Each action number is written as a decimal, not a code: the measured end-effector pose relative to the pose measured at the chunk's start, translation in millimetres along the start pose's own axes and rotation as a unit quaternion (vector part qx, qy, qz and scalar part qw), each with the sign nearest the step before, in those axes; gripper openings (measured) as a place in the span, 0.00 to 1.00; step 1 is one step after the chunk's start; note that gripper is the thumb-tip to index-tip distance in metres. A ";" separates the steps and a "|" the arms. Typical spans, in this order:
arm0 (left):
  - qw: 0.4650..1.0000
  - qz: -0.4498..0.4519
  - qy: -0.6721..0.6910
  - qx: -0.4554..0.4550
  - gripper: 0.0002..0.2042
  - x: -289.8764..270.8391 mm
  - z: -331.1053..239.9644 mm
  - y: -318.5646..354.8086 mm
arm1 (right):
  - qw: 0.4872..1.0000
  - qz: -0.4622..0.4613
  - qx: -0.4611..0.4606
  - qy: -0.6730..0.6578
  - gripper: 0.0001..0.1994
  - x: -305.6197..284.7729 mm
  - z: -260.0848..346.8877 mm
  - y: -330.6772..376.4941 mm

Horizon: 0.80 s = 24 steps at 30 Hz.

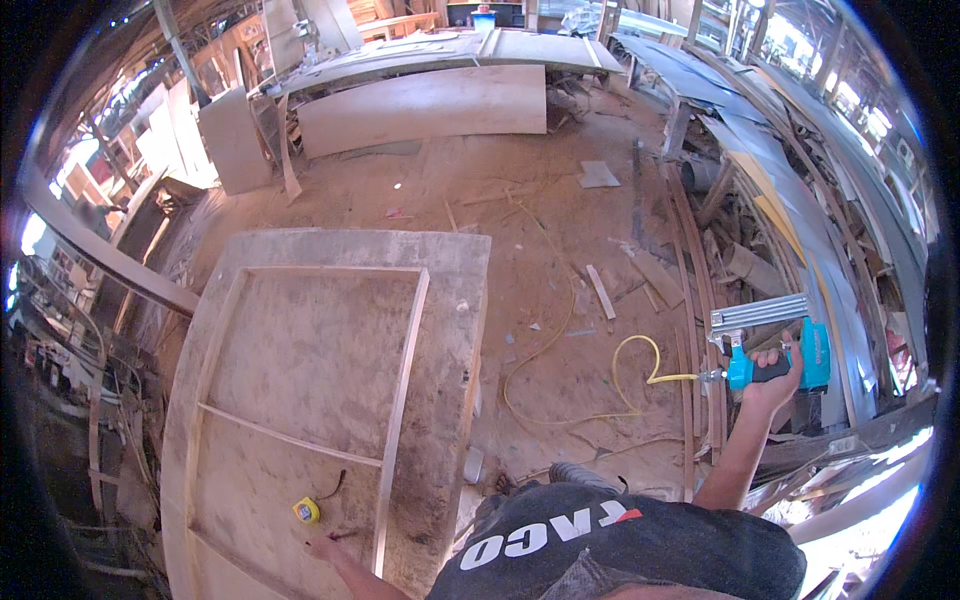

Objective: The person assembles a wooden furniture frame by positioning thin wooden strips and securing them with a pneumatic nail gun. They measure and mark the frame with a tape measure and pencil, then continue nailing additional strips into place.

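**A:** What is seen from the head camera?

**B:** A turquoise nail gun (775, 350) is gripped by the right hand (772, 385), fingers clamped round its handle, out to the right and well apart from the surface. A yellow air hose (640, 352) is coiled on the sawdust floor (560, 220) below it.

**A:** And the left hand?

**B:** The left hand (322, 547) is laid on the plywood panel (330, 340) near its lower edge, fingertips touching the wood; whether the fingers are apart cannot be told. A yellow tape measure (306, 511) is lying just beside it, next to a thin wooden strip (400, 420).
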<state>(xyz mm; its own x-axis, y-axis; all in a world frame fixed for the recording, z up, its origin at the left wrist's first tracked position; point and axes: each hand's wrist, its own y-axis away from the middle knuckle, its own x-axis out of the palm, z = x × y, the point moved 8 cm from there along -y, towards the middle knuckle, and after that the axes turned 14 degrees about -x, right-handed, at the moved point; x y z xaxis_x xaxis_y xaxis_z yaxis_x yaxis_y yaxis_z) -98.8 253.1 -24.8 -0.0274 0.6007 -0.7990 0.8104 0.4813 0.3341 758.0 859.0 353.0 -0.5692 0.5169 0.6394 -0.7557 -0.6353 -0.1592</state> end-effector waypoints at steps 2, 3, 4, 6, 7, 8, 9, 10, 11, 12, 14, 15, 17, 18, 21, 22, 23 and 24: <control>0.994 -0.054 0.077 0.057 0.44 -11.2 -14.7 -0.7 | 1.000 0.000 0.008 0.000 0.20 5.1 -2.7 -0.1; 0.988 -0.069 0.111 0.088 0.44 -14.1 -25.1 -1.3 | 1.000 -0.006 0.011 -0.002 0.20 9.2 -3.3 2.3; 0.982 -0.072 0.137 0.111 0.45 -13.6 -36.3 -2.7 | 1.000 -0.011 0.013 -0.005 0.20 10.9 -3.1 3.8; 0.977 -0.062 0.161 0.124 0.44 -8.0 -52.0 -2.7 | 1.000 0.007 0.010 -0.016 0.19 12.7 -3.7 1.3; 0.979 -0.045 0.164 0.113 0.43 0.9 -61.7 -4.1 | 1.000 0.015 0.008 -0.022 0.19 13.5 -3.5 0.0; 0.982 -0.029 0.160 0.099 0.42 7.3 -69.4 -4.6 | 1.000 0.011 0.007 -0.014 0.19 11.1 -2.4 -0.6; 0.984 -0.013 0.155 0.083 0.41 13.4 -76.3 -4.2 | 1.000 0.007 0.006 -0.007 0.19 8.3 -2.0 -2.2; 0.986 0.001 0.151 0.067 0.40 18.1 -81.1 -2.3 | 1.000 0.002 0.006 0.000 0.19 4.1 -1.7 -4.9; 0.988 0.016 0.146 0.049 0.39 25.0 -83.1 -3.7 | 1.000 -0.002 0.004 0.004 0.20 1.7 -1.5 -5.9; 0.988 0.027 0.148 0.030 0.39 28.8 -83.0 -4.4 | 1.000 -0.007 0.003 0.008 0.20 -0.7 -2.3 -7.4; 0.988 0.040 0.146 -0.002 0.37 36.1 -80.0 -1.1 | 1.000 -0.010 0.003 0.008 0.20 -7.6 -4.3 -16.1; 0.988 0.043 0.150 -0.019 0.36 38.8 -75.8 2.6 | 1.000 -0.008 0.008 0.003 0.20 -14.8 -8.0 -23.1; 0.984 0.040 0.170 -0.034 0.34 36.1 -74.7 7.8 | 1.000 -0.020 0.014 0.001 0.21 -24.3 -14.0 -32.1; 0.982 0.035 0.182 -0.040 0.33 35.2 -74.7 13.0 | 0.999 -0.032 0.014 0.006 0.20 -27.3 -15.0 -34.4; 0.970 0.020 0.239 -0.045 0.30 24.7 -73.0 31.3 | 0.998 -0.046 0.014 0.040 0.19 -39.5 -30.7 -57.2; 0.964 0.013 0.263 -0.041 0.29 22.3 -76.7 37.2 | 0.997 -0.045 0.014 0.054 0.19 -41.8 -38.0 -67.1; 0.958 0.008 0.283 -0.034 0.28 13.7 -85.2 41.3 | 0.995 -0.060 0.010 0.074 0.18 -42.3 -47.5 -68.7; 0.951 0.004 0.307 -0.021 0.28 8.8 -97.6 48.9 | 0.993 -0.072 0.006 0.097 0.17 -35.3 -53.7 -74.0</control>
<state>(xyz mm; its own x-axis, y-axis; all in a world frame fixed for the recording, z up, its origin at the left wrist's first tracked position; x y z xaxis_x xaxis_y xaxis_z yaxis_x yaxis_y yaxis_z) -116.5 344.3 33.3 -0.3692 0.8579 -0.3573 0.7885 0.4927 0.3681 816.6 918.6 301.8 -0.5089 0.7028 0.4971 -0.8302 -0.5533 -0.0676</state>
